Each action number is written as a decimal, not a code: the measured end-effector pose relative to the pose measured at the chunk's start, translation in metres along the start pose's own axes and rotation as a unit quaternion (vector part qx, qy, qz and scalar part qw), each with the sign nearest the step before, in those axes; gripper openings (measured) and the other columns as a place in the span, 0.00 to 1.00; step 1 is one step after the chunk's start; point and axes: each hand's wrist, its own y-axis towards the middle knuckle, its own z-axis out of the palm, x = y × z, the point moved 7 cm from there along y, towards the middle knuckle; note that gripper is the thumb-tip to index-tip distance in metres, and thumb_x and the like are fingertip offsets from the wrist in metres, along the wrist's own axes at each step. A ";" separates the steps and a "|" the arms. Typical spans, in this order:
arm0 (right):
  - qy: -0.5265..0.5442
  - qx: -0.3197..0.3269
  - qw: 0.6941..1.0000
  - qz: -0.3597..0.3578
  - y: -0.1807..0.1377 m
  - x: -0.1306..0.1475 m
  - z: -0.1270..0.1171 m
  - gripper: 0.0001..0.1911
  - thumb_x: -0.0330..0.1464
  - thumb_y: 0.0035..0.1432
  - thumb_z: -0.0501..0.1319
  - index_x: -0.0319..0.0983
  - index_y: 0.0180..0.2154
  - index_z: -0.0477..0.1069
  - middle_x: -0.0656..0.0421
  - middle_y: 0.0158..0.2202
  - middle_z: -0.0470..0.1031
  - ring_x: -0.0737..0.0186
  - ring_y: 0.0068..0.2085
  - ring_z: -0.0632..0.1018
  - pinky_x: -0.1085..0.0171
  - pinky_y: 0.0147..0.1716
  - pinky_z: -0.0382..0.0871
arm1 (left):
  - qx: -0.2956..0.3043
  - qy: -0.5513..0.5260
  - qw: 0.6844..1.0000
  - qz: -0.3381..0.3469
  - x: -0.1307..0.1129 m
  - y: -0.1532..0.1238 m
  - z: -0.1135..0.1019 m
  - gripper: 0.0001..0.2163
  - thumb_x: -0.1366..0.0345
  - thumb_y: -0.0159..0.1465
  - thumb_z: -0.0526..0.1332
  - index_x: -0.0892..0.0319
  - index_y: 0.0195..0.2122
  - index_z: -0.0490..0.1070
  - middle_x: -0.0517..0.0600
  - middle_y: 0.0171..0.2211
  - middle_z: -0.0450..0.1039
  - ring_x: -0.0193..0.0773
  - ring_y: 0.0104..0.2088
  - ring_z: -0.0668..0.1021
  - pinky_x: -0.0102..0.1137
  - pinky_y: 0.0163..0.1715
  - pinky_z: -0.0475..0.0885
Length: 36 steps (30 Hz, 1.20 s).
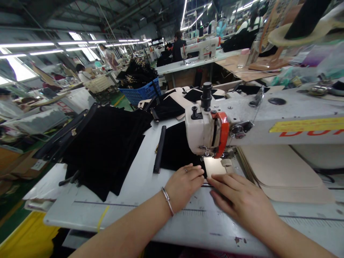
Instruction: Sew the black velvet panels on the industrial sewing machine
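Note:
My left hand, with a ring and a silver bangle, lies flat with its fingers on the near edge of a black fabric panel. A dark strip with a small brass-coloured fitting runs along that panel's left side. Beside it, my right hand rests with stretched fingers at the near edge of a small beige piece. Both pieces reach under the head of a white sewing machine with an orange guard. The needle and presser foot are mostly hidden.
Right of my hands lies a stack of beige panels under the machine arm. Black fabric pieces with dark strips are heaped at the left edge of the table. Behind stand a blue basket and another sewing machine. Several people work farther back.

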 end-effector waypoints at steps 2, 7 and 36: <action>0.003 -0.002 1.000 -0.001 -0.001 -0.001 0.001 0.16 0.35 0.61 0.57 0.42 0.52 0.68 0.58 0.46 0.72 0.60 0.45 0.71 0.58 0.48 0.65 | -0.009 -0.002 1.000 0.003 0.001 0.000 0.001 0.10 0.72 0.68 0.51 0.62 0.47 0.70 0.51 0.50 0.72 0.37 0.56 0.70 0.36 0.61 0.61; -0.007 -0.001 1.000 0.001 -0.002 0.002 0.000 0.19 0.36 0.61 0.57 0.43 0.54 0.67 0.59 0.47 0.71 0.59 0.46 0.71 0.57 0.48 0.65 | -0.020 0.009 1.000 0.008 -0.001 -0.002 0.002 0.11 0.72 0.68 0.51 0.63 0.47 0.69 0.51 0.51 0.71 0.39 0.56 0.69 0.37 0.62 0.61; -0.040 0.036 0.998 0.035 0.031 -0.020 0.012 0.26 0.40 0.58 0.56 0.39 0.57 0.64 0.51 0.50 0.71 0.50 0.49 0.71 0.50 0.49 0.66 | -0.022 -0.059 0.996 -0.064 0.041 0.027 0.009 0.09 0.75 0.64 0.57 0.61 0.43 0.71 0.52 0.46 0.73 0.37 0.49 0.74 0.35 0.53 0.70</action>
